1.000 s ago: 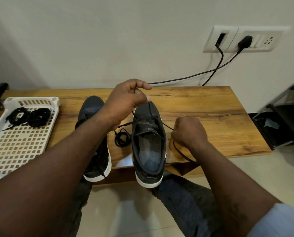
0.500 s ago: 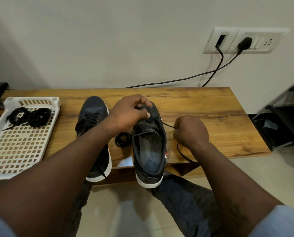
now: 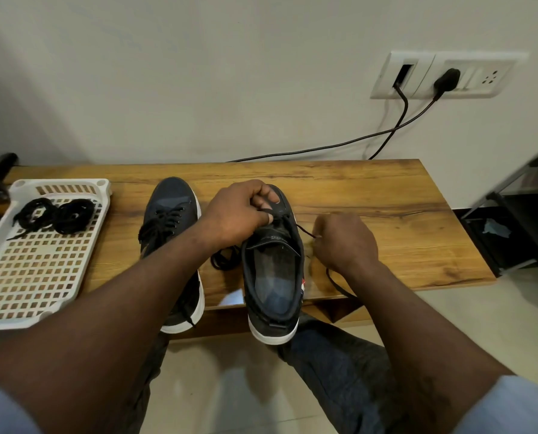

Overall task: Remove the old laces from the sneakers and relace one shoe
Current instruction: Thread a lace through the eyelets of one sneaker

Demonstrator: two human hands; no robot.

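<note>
Wooden table [image 3: 371, 195] across middle, 9 to 3 o'clock. White plastic basket with holes [image 3: 103, 184] on table at 9 o'clock. White socket board [image 3: 480, 86] on wall [image 3: 199, 73] at 1 o'clock, black plug [image 3: 447, 79] in it. Two black wires [image 3: 324, 148] drop from board to table's back edge. Black metal rack [image 3: 518, 220] on floor at 3 o'clock. Pale floor tiles [image 3: 224, 386] at 6 o'clock.

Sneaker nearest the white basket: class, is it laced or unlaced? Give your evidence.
Laced. The sneaker beside the basket has black lace crossing between its eyelets.
</note>
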